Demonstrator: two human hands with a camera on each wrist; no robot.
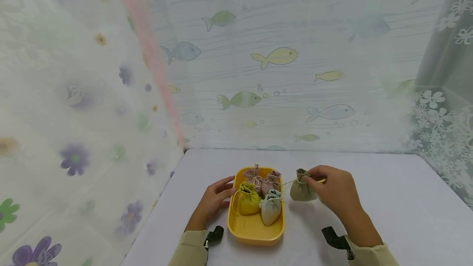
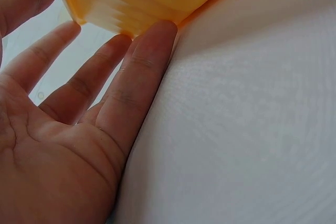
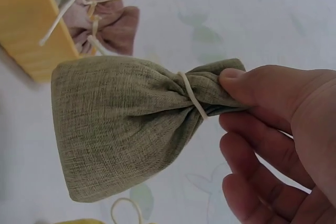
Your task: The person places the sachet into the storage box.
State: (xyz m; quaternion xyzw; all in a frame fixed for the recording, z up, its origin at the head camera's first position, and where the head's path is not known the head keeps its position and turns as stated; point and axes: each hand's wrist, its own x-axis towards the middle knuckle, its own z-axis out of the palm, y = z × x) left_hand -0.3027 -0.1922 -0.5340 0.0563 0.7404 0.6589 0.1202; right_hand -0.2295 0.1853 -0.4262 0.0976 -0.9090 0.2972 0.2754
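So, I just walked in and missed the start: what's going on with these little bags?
A person sits at a white table with a yellow tray holding four small drawstring pouches. The right hand pinches a green pouch by its gathered neck, holding it just right of the tray, outside it. The left hand rests open against the tray's left side, fingers straight and touching its wall.

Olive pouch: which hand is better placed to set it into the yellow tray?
Right. The right hand already pinches the olive pouch by its tied neck, beside the yellow tray; the left hand only touches the tray's outer wall.
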